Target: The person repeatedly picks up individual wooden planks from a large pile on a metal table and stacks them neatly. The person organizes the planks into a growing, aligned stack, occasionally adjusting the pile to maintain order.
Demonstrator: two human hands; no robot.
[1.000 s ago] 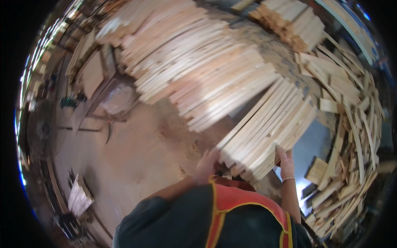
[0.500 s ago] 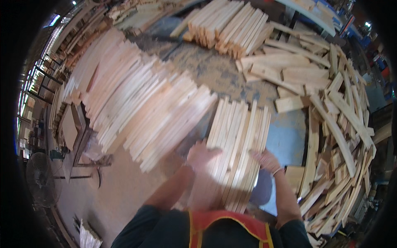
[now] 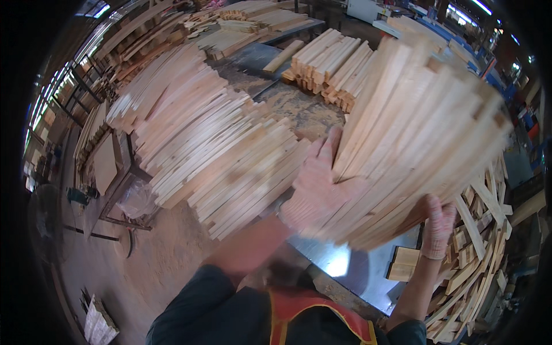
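A thick bundle of pale wooden strips (image 3: pixel 402 138) is lifted and tilted up between my two gloved hands, its far end blurred by motion. My left hand (image 3: pixel 322 190) presses against the bundle's left side, thumb over the upper face and fingers along the edge. At the bundle's lower right, my right hand (image 3: pixel 439 226) grips the edge with curled fingers. Left of the bundle, a wide row of wooden strips (image 3: pixel 230 155) lies side by side, close to my left hand.
Stacked wood pieces (image 3: pixel 330 63) sit at the back of the work table (image 3: pixel 362 264). A tangled heap of offcuts (image 3: pixel 483 253) lies at the right. On the left are a metal-framed stand (image 3: pixel 123 172) and a blurred fan (image 3: pixel 49 221).
The bundle of wooden strips has risen off the table and swung up to the right in both hands. My view has shifted too, and the right hand is now farther right.
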